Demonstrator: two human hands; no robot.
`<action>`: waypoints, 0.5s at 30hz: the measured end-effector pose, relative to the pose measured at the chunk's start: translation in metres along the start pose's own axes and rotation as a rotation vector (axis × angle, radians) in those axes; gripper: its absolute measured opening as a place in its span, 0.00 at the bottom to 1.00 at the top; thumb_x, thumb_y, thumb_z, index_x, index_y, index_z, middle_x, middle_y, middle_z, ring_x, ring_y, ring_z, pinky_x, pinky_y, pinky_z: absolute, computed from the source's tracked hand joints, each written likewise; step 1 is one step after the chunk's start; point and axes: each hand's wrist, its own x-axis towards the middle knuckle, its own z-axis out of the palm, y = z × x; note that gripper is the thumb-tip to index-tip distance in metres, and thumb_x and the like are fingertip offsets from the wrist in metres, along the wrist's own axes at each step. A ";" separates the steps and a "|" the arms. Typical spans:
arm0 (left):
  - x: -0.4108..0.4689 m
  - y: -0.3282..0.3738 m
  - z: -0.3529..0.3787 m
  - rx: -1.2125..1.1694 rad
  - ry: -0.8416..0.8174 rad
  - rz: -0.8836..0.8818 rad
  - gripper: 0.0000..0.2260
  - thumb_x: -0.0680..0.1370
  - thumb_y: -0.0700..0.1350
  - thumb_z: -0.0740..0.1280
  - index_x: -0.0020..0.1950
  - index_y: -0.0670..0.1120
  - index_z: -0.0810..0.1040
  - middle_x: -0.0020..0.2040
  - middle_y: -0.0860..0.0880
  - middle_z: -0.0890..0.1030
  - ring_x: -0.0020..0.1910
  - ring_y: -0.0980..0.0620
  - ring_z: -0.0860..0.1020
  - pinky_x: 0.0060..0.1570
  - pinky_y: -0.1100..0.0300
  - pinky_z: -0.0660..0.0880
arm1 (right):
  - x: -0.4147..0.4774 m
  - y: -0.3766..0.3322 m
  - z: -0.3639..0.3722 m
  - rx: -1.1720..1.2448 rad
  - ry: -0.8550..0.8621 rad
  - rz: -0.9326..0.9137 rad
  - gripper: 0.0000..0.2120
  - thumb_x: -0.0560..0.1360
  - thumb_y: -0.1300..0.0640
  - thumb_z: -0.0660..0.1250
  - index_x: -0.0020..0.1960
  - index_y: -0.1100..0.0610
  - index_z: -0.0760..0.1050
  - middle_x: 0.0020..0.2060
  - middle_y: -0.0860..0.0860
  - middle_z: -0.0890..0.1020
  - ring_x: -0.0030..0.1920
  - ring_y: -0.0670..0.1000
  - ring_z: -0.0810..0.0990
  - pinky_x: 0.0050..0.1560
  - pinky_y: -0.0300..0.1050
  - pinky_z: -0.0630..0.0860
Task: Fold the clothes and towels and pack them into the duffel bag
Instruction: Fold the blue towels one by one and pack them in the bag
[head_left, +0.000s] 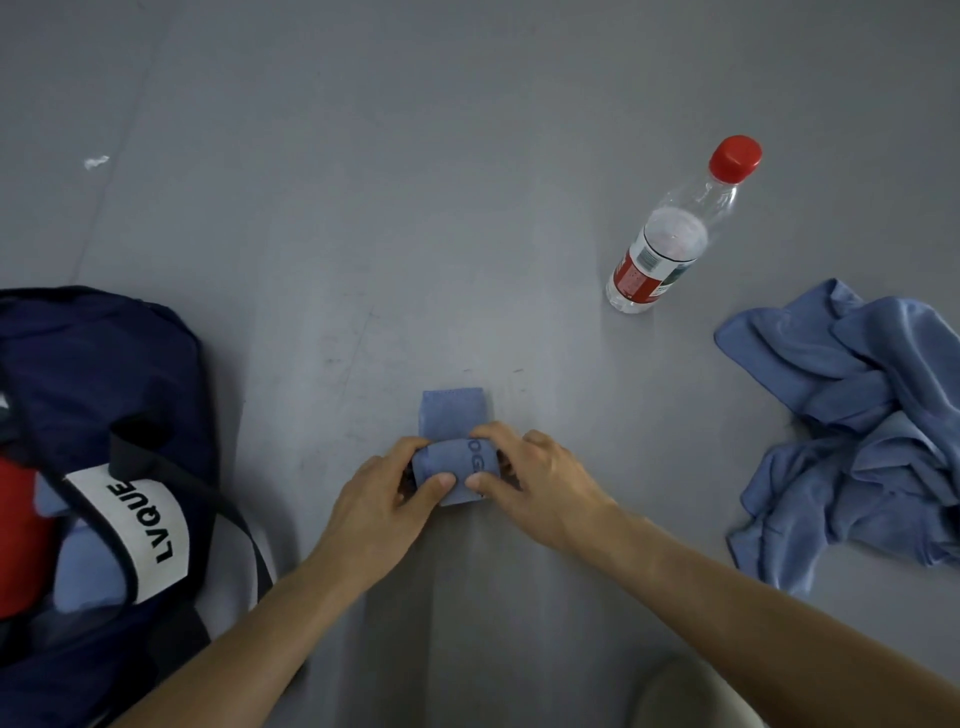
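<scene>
A small blue towel (451, 413) lies on the grey surface (415, 208), low in the middle of the view. Its near part is rolled up, its far end lies flat, and dark letters show on the roll. Both hands hold the roll. The left hand (387, 488) curls round its left end with the thumb pressed on the near edge. The right hand (540, 478) curls round its right end, thumb beside the left thumb and fingers over the top.

Left of the towel, well apart, a navy duffel bag (104, 364) lies open, with a white label (135, 525) reading LVQUE under a dark strap. Inside it are a red thing (15, 530) and a blue folded cloth (88, 566). Right of the towel, well apart, is a crumpled heap of blue cloth (857, 415). Beyond the towel and to its right stands a clear bottle (670, 234) with a red cap, partly full. Far beyond the towel to its left is a small white scrap (97, 162).
</scene>
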 end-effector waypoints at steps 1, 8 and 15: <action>0.002 0.001 0.001 0.011 0.036 0.009 0.08 0.78 0.62 0.65 0.53 0.62 0.74 0.48 0.60 0.78 0.44 0.59 0.78 0.44 0.59 0.76 | -0.002 -0.001 0.002 -0.023 0.014 0.014 0.19 0.78 0.38 0.61 0.67 0.39 0.63 0.43 0.49 0.75 0.43 0.51 0.77 0.43 0.45 0.73; 0.021 0.008 0.000 0.118 0.074 -0.130 0.10 0.77 0.62 0.64 0.53 0.58 0.72 0.45 0.57 0.77 0.43 0.56 0.77 0.41 0.58 0.73 | -0.008 -0.019 0.015 -0.369 0.392 -0.266 0.19 0.76 0.56 0.70 0.66 0.52 0.75 0.63 0.53 0.76 0.56 0.57 0.77 0.51 0.52 0.80; 0.025 0.014 0.005 0.197 0.316 0.141 0.10 0.79 0.54 0.66 0.57 0.51 0.77 0.54 0.55 0.79 0.50 0.52 0.77 0.48 0.57 0.74 | 0.006 -0.006 0.018 -0.533 0.368 -0.350 0.29 0.73 0.49 0.72 0.72 0.57 0.73 0.70 0.54 0.75 0.65 0.57 0.77 0.60 0.53 0.77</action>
